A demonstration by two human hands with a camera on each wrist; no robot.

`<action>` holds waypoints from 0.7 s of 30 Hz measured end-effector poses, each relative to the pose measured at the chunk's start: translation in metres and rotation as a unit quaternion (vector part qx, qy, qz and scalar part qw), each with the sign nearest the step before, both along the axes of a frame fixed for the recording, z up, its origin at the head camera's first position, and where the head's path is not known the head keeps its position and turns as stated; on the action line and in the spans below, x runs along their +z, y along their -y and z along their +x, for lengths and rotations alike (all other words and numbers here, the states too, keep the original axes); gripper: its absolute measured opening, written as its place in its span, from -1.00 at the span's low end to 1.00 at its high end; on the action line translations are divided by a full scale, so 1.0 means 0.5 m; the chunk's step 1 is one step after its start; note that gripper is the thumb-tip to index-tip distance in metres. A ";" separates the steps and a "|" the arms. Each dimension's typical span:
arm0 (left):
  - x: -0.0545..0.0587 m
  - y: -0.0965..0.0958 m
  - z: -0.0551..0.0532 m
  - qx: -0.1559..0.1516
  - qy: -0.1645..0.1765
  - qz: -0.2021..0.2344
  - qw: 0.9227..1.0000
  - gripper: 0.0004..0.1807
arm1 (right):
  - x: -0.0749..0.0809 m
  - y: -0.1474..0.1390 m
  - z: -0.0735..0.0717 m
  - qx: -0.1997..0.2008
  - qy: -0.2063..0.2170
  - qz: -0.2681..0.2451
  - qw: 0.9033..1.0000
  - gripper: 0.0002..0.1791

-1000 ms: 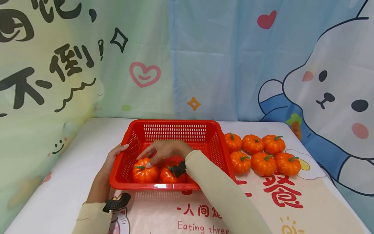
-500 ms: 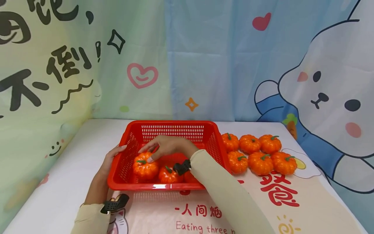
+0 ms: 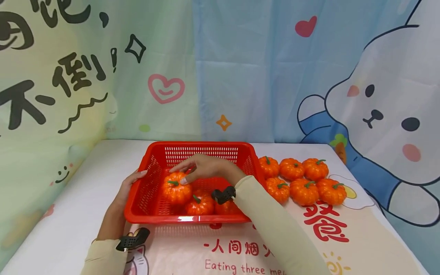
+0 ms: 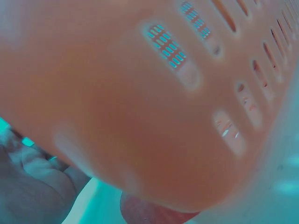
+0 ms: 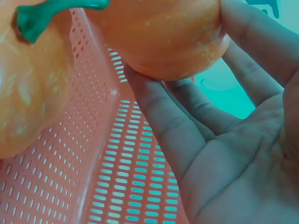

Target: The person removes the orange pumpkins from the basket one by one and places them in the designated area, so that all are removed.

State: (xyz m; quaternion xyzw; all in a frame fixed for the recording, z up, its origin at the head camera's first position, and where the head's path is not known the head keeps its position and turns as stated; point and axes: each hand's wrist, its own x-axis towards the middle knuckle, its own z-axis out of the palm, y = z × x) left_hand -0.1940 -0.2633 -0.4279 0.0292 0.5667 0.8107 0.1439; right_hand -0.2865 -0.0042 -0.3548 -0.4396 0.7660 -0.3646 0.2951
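A red plastic basket [image 3: 161, 219] with slotted walls stands on the table in the head view. My left hand [image 3: 128, 188] holds its left rim, fingertips over the edge; the left wrist view shows that hand beside the outer wall. Inside the basket, my right hand [image 3: 214, 168] grips a small orange pumpkin [image 3: 176, 193] with a green stem. Thumb and fingers surround this pumpkin [image 5: 168, 37] in the right wrist view, above the slotted floor. Another pumpkin [image 3: 200, 206] lies along the near wall, and a third [image 3: 227, 208] is partly hidden by the right wrist.
Several orange pumpkins [image 3: 304, 192] stand in two rows on the table, right of the basket. A printed mat [image 3: 233, 236] lies under the basket's front. The patterned curtain [image 3: 237, 76] hangs behind the table's back edge.
My right hand has raised the gripped pumpkin from the near left part of the basket, moving it up and slightly right. The left hand keeps its hold on the rim. The head view has shifted slightly.
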 end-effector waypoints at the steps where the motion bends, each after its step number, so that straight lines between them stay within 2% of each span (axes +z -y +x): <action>1: 0.001 0.000 0.001 -0.003 -0.002 0.004 1.000 -0.51 | 0.000 -0.003 0.000 -0.002 0.002 -0.004 1.000 -0.48; 8: 0.006 -0.002 0.003 -0.015 -0.013 0.009 1.000 -0.49 | 0.008 -0.030 0.008 -0.030 -0.003 -0.035 0.999 -0.48; 15: 0.003 0.003 -0.004 -0.047 -0.030 0.049 0.997 -0.55 | 0.020 -0.055 0.012 -0.048 -0.004 -0.039 0.998 -0.47; 21: 0.001 0.002 -0.005 -0.041 -0.031 0.047 0.998 -0.57 | 0.030 -0.079 0.016 -0.066 0.009 -0.048 0.997 -0.46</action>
